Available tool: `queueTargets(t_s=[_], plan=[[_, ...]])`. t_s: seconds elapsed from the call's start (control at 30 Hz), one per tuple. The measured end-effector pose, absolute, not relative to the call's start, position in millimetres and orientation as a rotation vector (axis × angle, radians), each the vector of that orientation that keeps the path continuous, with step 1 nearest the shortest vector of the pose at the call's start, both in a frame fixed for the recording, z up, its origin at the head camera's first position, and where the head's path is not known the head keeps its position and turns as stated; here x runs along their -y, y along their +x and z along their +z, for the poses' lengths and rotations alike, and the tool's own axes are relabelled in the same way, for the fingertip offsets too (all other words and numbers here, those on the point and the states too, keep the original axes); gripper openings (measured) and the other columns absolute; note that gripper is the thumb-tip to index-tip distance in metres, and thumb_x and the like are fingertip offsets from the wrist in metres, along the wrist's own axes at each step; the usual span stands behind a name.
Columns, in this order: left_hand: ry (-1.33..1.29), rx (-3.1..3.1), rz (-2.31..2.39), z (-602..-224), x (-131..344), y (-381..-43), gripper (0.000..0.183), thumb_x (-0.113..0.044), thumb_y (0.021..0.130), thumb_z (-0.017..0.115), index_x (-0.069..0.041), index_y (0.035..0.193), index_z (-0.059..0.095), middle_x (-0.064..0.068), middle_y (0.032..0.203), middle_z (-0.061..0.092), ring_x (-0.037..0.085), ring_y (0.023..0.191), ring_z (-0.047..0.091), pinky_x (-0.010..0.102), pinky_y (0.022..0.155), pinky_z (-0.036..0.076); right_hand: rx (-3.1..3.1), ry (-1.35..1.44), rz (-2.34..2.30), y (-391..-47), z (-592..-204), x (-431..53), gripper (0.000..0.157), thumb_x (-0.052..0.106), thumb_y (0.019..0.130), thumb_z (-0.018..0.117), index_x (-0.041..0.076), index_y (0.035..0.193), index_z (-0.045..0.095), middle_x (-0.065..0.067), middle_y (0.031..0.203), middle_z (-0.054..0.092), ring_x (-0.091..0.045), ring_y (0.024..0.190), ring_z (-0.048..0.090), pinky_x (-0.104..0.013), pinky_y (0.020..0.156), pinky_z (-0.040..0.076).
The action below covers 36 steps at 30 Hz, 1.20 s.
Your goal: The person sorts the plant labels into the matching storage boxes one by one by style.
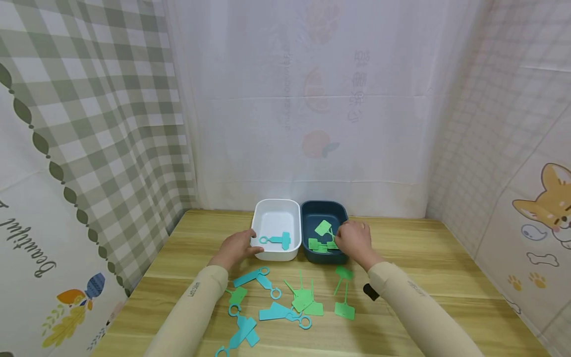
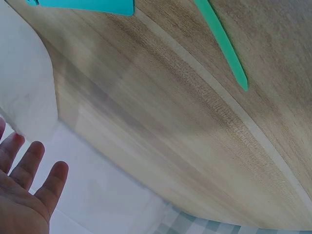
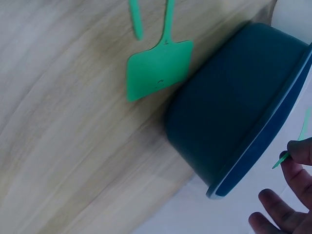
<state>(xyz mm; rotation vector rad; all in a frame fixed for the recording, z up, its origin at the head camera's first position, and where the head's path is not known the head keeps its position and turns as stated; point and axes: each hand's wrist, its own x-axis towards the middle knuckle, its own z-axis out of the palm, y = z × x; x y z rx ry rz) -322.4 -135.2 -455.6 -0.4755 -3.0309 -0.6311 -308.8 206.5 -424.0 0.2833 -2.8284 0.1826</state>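
My right hand (image 1: 356,240) is over the right side of a dark blue bin (image 1: 324,258). Its thumb and finger pinch the thin stem of a green plant label (image 3: 281,160), whose blade (image 1: 323,227) hangs inside that bin. Several more green labels (image 1: 314,244) lie on the bin's floor. At the left side of a white bin (image 1: 275,256), my left hand (image 1: 236,246) rests with straight fingers (image 2: 54,180) and grips nothing. Inside the white bin are blue ring-ended tags (image 1: 285,240), partly overlapping.
On the wooden table (image 1: 401,238) before the bins lie several blue ring-ended tags (image 1: 243,329) and green labels (image 1: 344,311), some overlapping. A small black object (image 1: 371,291) sits by the right forearm. Cloth curtains (image 1: 250,148) enclose the back and sides.
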Motion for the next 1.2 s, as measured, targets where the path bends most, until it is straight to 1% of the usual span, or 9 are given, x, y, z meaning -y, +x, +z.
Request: queueTargets(t_s=[0.17, 0.33, 0.43, 0.5, 0.6, 0.7, 0.73, 1.0, 1.2], plan=[[-0.48, 3.026, -0.636, -455.0, 135.0, -322.5, 0.049, -0.037, 0.084, 0.078, -0.003, 0.116, 0.062, 0.011, 0.107, 0.069, 0.02, 0.086, 0.06, 0.042, 0.082, 0.052, 2.902, 0.136, 0.292, -315.3, -423.0, -201.8, 0.035, 0.014, 0.086, 0.06, 0.016, 0.051, 0.057, -0.004, 0.066, 0.058, -0.038, 0.087, 0.06, -0.071, 0.101, 0.027], [-0.465, 3.034, -0.62, -455.2, 134.8, -323.5, 0.05, -0.038, 0.084, 0.078, -0.004, 0.117, 0.062, 0.01, 0.107, 0.069, 0.02, 0.086, 0.06, 0.042, 0.082, 0.052, 2.946, 0.041, 0.354, -321.3, -423.5, -197.8, 0.038, 0.015, 0.088, 0.059, 0.015, 0.051, 0.051, -0.007, 0.067, 0.056, -0.039, 0.088, 0.059, -0.071, 0.1, 0.024], [-0.46, 3.035, -0.616, -456.2, 134.5, -324.2, 0.051, -0.039, 0.084, 0.078, -0.004, 0.118, 0.062, 0.01, 0.109, 0.069, 0.02, 0.088, 0.06, 0.042, 0.084, 0.052, 2.952, 0.005, 0.371, -323.6, -424.6, -195.5, 0.037, 0.014, 0.089, 0.058, 0.015, 0.052, 0.052, -0.008, 0.072, 0.056, -0.038, 0.088, 0.057, -0.07, 0.098, 0.026], [-0.465, 3.033, -0.621, -456.7, 134.3, -324.4, 0.051, -0.039, 0.085, 0.078, -0.004, 0.118, 0.062, 0.011, 0.109, 0.069, 0.021, 0.088, 0.061, 0.042, 0.085, 0.052, 2.939, -0.005, 0.382, -324.8, -425.9, -194.4, 0.034, 0.016, 0.09, 0.059, 0.013, 0.056, 0.059, -0.01, 0.078, 0.06, -0.039, 0.09, 0.057, -0.069, 0.096, 0.028], [-0.467, 3.03, -0.632, -456.9, 134.6, -324.6, 0.051, -0.038, 0.085, 0.078, -0.003, 0.118, 0.062, 0.011, 0.108, 0.069, 0.021, 0.088, 0.061, 0.043, 0.084, 0.052, 2.911, -0.004, 0.38, -325.7, -427.8, -192.4, 0.024, 0.02, 0.094, 0.062, 0.011, 0.075, 0.073, -0.014, 0.093, 0.065, -0.04, 0.096, 0.058, -0.067, 0.094, 0.031], [-0.46, 3.032, -0.636, -457.0, 135.5, -324.8, 0.051, -0.038, 0.085, 0.078, -0.003, 0.118, 0.062, 0.011, 0.107, 0.069, 0.021, 0.087, 0.06, 0.043, 0.084, 0.052, 2.888, 0.007, 0.378, -326.1, -429.5, -190.9, 0.018, 0.023, 0.095, 0.065, 0.01, 0.093, 0.077, -0.015, 0.105, 0.066, -0.04, 0.1, 0.058, -0.066, 0.093, 0.033], [-0.457, 3.032, -0.634, -457.0, 135.3, -324.9, 0.051, -0.038, 0.085, 0.078, -0.004, 0.118, 0.062, 0.01, 0.108, 0.069, 0.021, 0.088, 0.061, 0.043, 0.084, 0.052, 2.882, 0.011, 0.371, -326.1, -429.9, -191.7, 0.017, 0.023, 0.095, 0.065, 0.01, 0.096, 0.077, -0.016, 0.106, 0.067, -0.04, 0.1, 0.058, -0.065, 0.092, 0.033], [-0.452, 3.038, -0.625, -458.1, 135.5, -325.7, 0.051, -0.038, 0.085, 0.078, -0.004, 0.12, 0.062, 0.01, 0.11, 0.068, 0.022, 0.092, 0.062, 0.042, 0.085, 0.052, 2.883, 0.018, 0.359, -324.0, -430.6, -203.7, 0.019, 0.021, 0.095, 0.065, 0.007, 0.102, 0.076, -0.018, 0.11, 0.067, -0.041, 0.105, 0.058, -0.068, 0.095, 0.032], [-0.463, 3.03, -0.623, -458.7, 135.4, -325.9, 0.052, -0.038, 0.085, 0.078, -0.003, 0.12, 0.062, 0.011, 0.111, 0.069, 0.023, 0.093, 0.063, 0.043, 0.085, 0.052, 2.88, 0.022, 0.358, -319.1, -428.8, -215.7, 0.018, 0.021, 0.094, 0.066, 0.006, 0.099, 0.075, -0.018, 0.105, 0.066, -0.041, 0.099, 0.059, -0.065, 0.09, 0.035]])
